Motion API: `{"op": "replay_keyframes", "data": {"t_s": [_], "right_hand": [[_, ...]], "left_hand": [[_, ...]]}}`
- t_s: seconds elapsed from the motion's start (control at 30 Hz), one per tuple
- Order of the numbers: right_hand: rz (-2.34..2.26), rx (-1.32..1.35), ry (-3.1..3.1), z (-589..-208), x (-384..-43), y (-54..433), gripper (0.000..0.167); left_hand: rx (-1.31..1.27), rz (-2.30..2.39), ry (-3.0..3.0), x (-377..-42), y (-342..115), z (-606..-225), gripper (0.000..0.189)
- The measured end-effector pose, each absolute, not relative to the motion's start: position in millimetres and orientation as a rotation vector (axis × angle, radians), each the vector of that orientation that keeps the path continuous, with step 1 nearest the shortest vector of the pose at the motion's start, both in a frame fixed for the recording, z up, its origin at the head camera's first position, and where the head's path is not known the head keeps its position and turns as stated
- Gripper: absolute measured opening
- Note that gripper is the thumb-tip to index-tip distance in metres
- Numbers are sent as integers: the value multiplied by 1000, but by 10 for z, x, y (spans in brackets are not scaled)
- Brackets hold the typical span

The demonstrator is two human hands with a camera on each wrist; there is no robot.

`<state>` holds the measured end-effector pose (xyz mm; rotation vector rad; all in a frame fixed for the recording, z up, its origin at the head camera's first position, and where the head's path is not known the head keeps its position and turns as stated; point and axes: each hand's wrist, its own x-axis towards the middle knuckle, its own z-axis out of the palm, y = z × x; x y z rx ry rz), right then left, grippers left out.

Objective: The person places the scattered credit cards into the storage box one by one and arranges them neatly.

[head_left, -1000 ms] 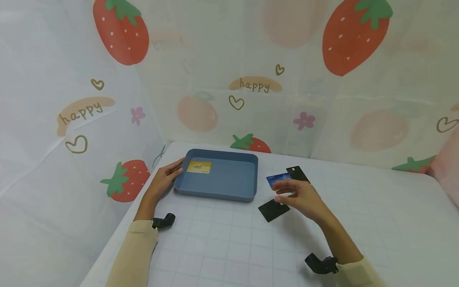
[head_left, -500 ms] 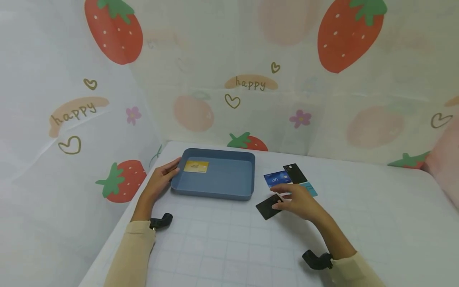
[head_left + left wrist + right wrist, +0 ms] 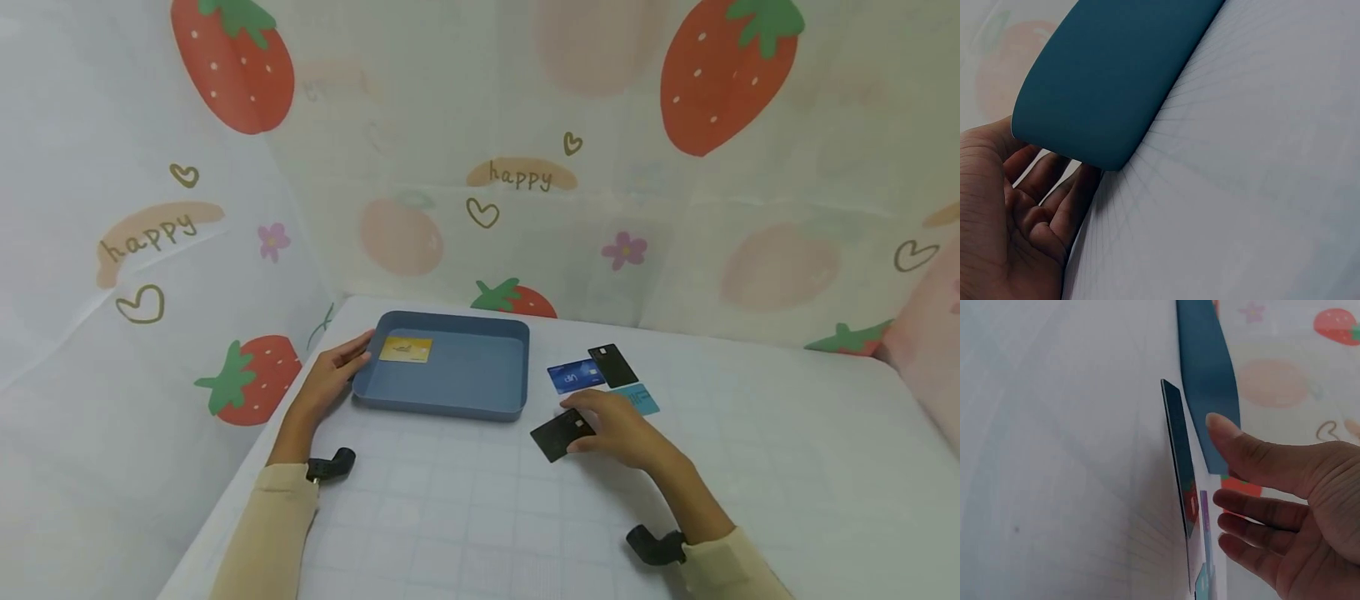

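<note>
At the left end of the blue-grey tray (image 3: 442, 410), my left hand (image 3: 324, 385) holds the wall, its thumb at the rim and its fingers along the outside. The left wrist view shows that hand (image 3: 1029, 212) against the tray's end, with the fingertips hidden. My right hand (image 3: 618, 429) hovers over a black card (image 3: 558, 435) on the table, thumb and fingers spread about its right end. In the right wrist view a gap separates the right hand (image 3: 1285, 506) from the black card (image 3: 1177, 444). A yellow card (image 3: 406, 349) lies inside the tray.
Behind the right hand lie a blue card (image 3: 574, 377), a second black card (image 3: 613, 365) overlapping its corner, and a teal card (image 3: 637, 398) partly covered by the hand. A white cloth (image 3: 450, 517) covers the table. A strawberry-print curtain (image 3: 675, 200) closes off the back.
My right hand has come down from above the cards to the near black card, uncovering the blue card and part of the teal one. The left hand stays at the tray; the view shifts slightly.
</note>
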<state>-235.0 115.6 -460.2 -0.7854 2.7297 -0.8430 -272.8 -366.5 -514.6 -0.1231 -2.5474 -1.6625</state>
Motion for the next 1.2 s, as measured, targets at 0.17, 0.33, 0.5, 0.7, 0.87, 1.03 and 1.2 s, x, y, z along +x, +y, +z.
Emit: {"op": "replay_keyframes", "data": {"t_s": [0.17, 0.33, 0.5, 0.7, 0.87, 1.03, 1.2], "right_hand": [[-705, -811, 2768, -4608, -2345, 1130, 60], [-665, -819, 2770, -4622, -2353, 1118, 61], [-727, -804, 2733, -4675, -2351, 1122, 63], [-714, -787, 2744, -4688, -2362, 1117, 60], [-712, -789, 2748, -4705, -2357, 1114, 57], [-722, -807, 2761, -4701, -2339, 1111, 48], [-746, -807, 2761, -4712, -2335, 1108, 42]], "left_hand": [[-138, -1664, -2536, -2709, -3681, -5157, 51], [-121, -1679, -2534, -2696, -3674, -5155, 51], [-98, -1697, -2539, -2683, -3663, -5156, 51], [-115, -1709, -2543, -2703, -3669, -5146, 50], [-102, -1724, -2558, -2706, -3668, -5131, 51], [-102, -1708, -2560, -2700, -3662, -5119, 50], [-108, -1707, -2546, -2671, -3653, -5093, 50]]}}
